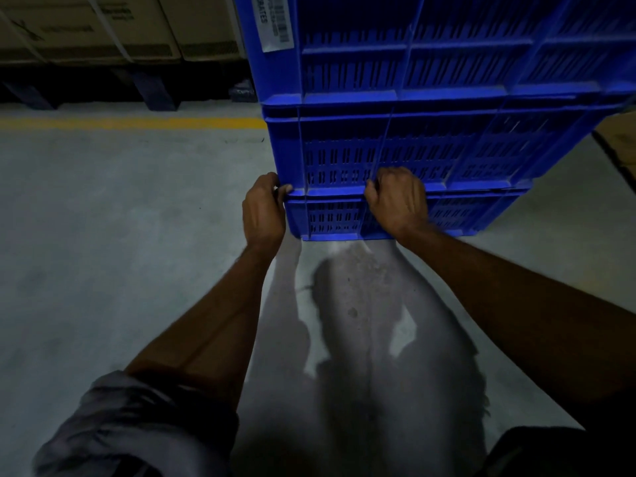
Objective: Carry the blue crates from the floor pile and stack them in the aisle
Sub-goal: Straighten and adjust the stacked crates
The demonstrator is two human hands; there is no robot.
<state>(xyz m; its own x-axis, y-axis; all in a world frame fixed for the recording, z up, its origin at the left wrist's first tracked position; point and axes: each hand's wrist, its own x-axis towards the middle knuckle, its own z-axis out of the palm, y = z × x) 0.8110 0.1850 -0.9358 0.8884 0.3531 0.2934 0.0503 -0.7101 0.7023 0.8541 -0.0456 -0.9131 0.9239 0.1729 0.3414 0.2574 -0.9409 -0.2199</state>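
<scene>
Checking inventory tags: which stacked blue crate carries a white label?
The top crate: the white label sits on its left corner. The middle crate and bottom crate show bare slotted walls.

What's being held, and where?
The blue crate stack, at the seam above its bottom crate: left hand at the corner, right hand along the front.
</scene>
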